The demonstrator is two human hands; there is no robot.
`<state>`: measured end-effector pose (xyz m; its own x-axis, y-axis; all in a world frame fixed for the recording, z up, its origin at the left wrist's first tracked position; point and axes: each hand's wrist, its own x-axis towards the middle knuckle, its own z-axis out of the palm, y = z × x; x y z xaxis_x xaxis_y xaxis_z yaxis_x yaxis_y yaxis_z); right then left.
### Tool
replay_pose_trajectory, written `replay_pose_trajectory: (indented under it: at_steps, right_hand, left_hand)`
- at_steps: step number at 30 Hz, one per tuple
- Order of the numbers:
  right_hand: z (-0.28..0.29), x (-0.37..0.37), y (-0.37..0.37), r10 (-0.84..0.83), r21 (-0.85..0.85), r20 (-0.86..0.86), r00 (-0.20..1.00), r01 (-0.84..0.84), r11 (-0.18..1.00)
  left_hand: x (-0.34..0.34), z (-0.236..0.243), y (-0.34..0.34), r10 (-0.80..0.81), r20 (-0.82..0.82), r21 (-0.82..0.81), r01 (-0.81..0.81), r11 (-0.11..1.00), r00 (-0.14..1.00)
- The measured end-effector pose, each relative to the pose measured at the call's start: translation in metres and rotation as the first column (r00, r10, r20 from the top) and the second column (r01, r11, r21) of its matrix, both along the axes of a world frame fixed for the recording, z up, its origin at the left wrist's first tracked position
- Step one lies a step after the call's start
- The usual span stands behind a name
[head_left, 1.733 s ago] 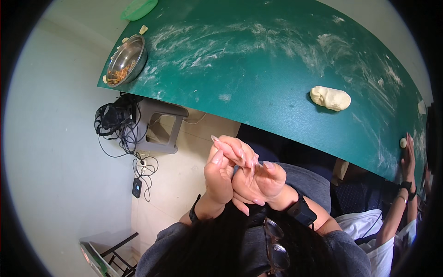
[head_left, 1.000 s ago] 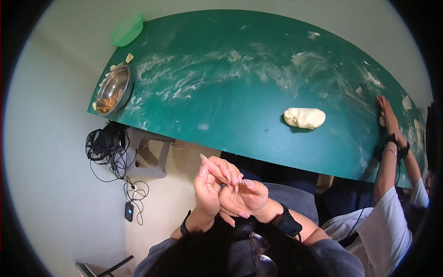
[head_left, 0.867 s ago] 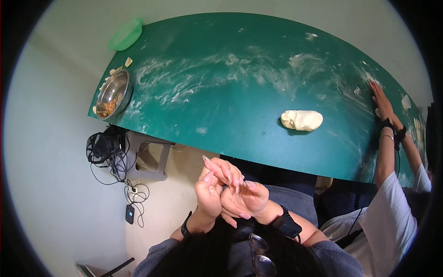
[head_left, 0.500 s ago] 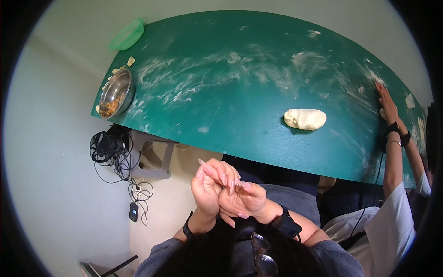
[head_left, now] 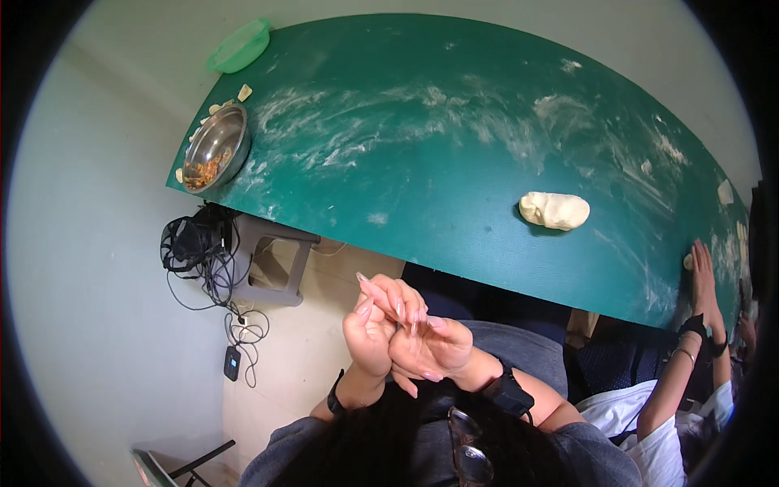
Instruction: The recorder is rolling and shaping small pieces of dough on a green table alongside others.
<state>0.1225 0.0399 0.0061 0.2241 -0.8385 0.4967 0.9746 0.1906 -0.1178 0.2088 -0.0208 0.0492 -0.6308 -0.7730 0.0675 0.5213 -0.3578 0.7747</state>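
Note:
Close to my body, off the table's front edge, my left hand (head_left: 375, 331) and my right hand (head_left: 432, 351) rest against each other. Both have palms turned up and fingers loosely bent, and nothing shows in either one. The left fingers reach across to the right hand's thumb, and some of the right fingers are partly hidden by the overlap. A thick, pale log of dough (head_left: 554, 211) lies on the green table (head_left: 389, 191), beyond my hands to the right, touched by nobody.
A steel bowl (head_left: 235, 154) with chopped orange-brown filling stands at the table's left end, dough pieces (head_left: 245, 92) beside it. Behind is a green plastic basket (head_left: 242, 47). Below sits a grey stool (head_left: 280, 264) with tangled cables (head_left: 213, 276). A co-worker's hand (head_left: 703, 280) presses at the right.
The view has shifted slightly, so the table contents appear moved. The co-worker's hands have drawn back nearer the table's front edge. My own hands keep nearly the same pose.

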Motion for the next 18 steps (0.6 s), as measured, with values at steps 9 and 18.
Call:
replay_pose_trajectory:
  at_steps: [9,18]
  right_hand:
    - [0.017,0.021,-0.011,0.288,0.202,-0.194,0.938,-0.249,0.947]
    - [0.058,-0.059,0.017,-0.272,-0.450,-0.886,-0.376,0.551,0.703]
  left_hand:
    - [0.075,-0.032,-0.035,0.532,0.260,-0.282,-0.464,0.840,0.806]
    - [0.096,-0.040,-0.058,0.705,0.425,-0.622,-0.382,0.683,0.568]
